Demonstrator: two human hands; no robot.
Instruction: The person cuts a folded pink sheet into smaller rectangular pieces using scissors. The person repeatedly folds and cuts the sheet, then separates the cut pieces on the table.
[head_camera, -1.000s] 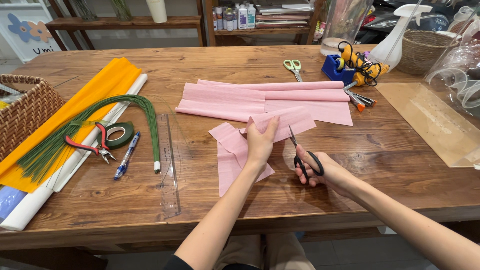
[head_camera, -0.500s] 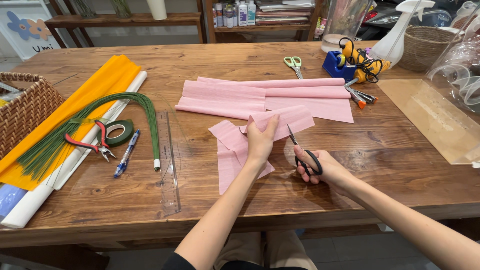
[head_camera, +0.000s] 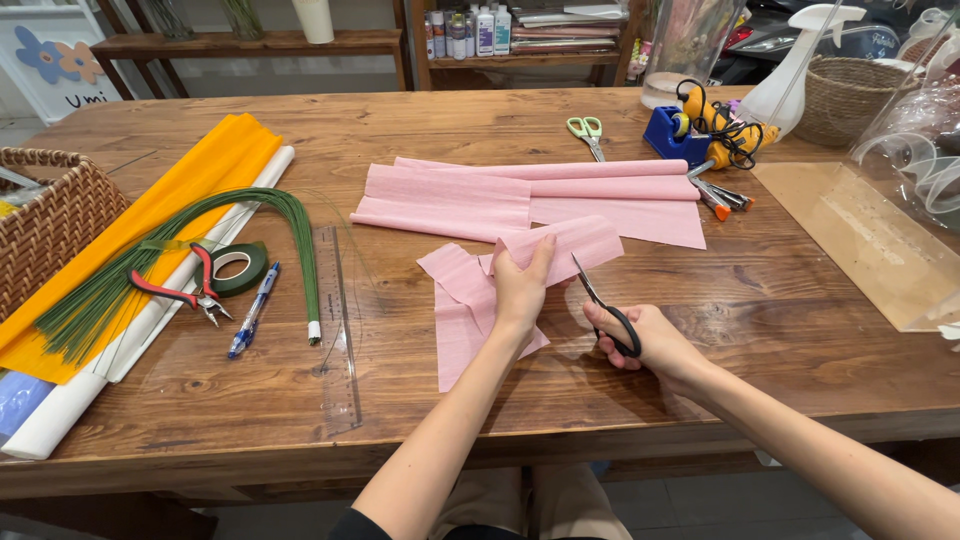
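Two bare hands work near the middle of the brown wooden plank table (head_camera: 700, 300). Left hand (head_camera: 520, 290) lies on a small pink crepe paper piece (head_camera: 470, 300), fingers close together, thumb and fingertips pinching up its far edge so the strip lifts toward the right. Right hand (head_camera: 640, 335) is just right of it, fingers curled through the black loop handles of black-handled scissors (head_camera: 605, 305); blades point far-left, parted a little, tips touching the paper's right edge.

Far of the hands, approx. table centre, a long pink crepe paper roll (head_camera: 540, 190) lies partly unrolled, w/ flat sheets spread left and right. Green-handled scissors (head_camera: 587, 132) rest beyond it; right of those a blue tape dispenser (head_camera: 668, 138) and a yellow glue gun w/ black cord (head_camera: 725, 135).

Left side: a clear plastic ruler (head_camera: 338, 330) runs near-to-far, a bundle of green floral wires (head_camera: 200, 240) curves beside it, w/ red-handled pliers (head_camera: 185, 290), a dark green floral tape roll (head_camera: 238, 268) and a blue pen (head_camera: 253, 312) on or near the wires. An orange paper roll (head_camera: 170, 190) and a white paper roll (head_camera: 120, 350) lie diagonally under them; a woven wicker basket (head_camera: 45, 225) sits at far left edge. A clear cellophane sheet (head_camera: 870, 240) covers the right side.
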